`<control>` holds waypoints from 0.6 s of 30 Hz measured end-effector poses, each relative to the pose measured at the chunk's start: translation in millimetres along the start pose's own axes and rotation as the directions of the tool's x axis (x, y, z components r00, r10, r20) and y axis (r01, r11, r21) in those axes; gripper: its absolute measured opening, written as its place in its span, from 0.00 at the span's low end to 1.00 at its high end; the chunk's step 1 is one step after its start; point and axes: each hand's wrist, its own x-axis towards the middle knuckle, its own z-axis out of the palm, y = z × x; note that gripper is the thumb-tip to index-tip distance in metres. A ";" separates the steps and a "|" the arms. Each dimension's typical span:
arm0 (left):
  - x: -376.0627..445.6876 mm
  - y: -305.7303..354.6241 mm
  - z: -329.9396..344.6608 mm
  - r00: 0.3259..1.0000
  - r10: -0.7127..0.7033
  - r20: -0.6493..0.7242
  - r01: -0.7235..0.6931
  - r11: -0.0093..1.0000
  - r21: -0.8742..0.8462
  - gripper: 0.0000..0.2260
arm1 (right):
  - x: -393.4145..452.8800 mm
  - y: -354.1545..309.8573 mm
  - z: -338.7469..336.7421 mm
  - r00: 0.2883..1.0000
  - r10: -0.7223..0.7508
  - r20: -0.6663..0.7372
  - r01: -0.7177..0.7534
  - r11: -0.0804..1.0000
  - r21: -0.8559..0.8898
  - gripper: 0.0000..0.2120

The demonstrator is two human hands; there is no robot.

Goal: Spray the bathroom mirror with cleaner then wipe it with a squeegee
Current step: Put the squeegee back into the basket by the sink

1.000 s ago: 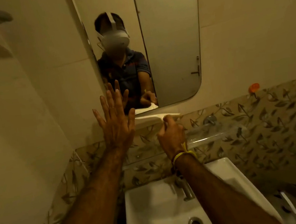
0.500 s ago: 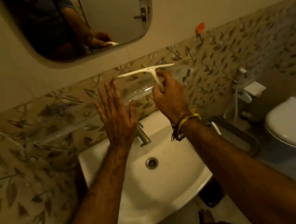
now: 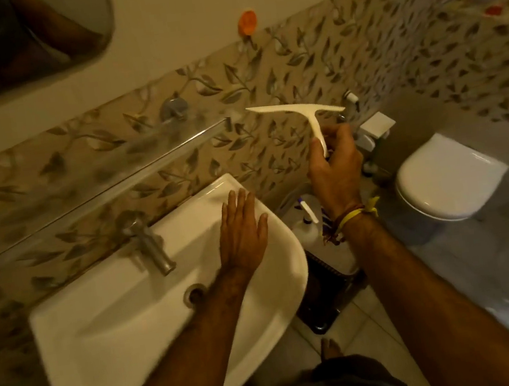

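Note:
My right hand [image 3: 334, 166] grips the handle of a white T-shaped squeegee [image 3: 301, 112], its blade up and level, held in the air right of the sink and well below the mirror. The mirror [image 3: 15, 36] shows only its lower corner at the top left. My left hand [image 3: 242, 230] hovers flat with straight fingers over the right rim of the white sink [image 3: 118, 324], holding nothing. A clear bottle with a white nozzle [image 3: 306, 218] stands low between the sink and my right wrist; it may be the cleaner.
A glass shelf [image 3: 93, 181] runs along the leaf-patterned tiles above the metal tap [image 3: 149, 242]. A white toilet [image 3: 445, 180] sits at the right, with a hose fitting [image 3: 374, 127] on the wall. A dark bin [image 3: 325, 297] stands on the floor under the bottle.
My view has dropped from the mirror to the sink and floor. Both hands have come down off the mirror; the right carried the squeegee rightward, the left sank over the sink rim.

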 end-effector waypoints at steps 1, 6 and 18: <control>1.8 -3.5 9.7 0.992 -0.101 0.081 0.101 0.995 -0.001 0.28 | 0.8 7.0 -0.9 1.000 0.017 0.005 -0.017 1.000 -0.008 0.04; 49.9 11.5 86.1 0.786 -0.500 0.363 0.516 0.854 0.060 0.42 | 44.4 79.2 -23.5 0.982 0.177 0.061 -0.166 0.974 -0.152 0.06; 64.4 30.6 153.9 0.691 -0.723 0.029 0.719 0.690 0.079 0.45 | 98.3 268.0 9.0 0.709 0.647 0.282 -0.367 0.679 -0.635 0.09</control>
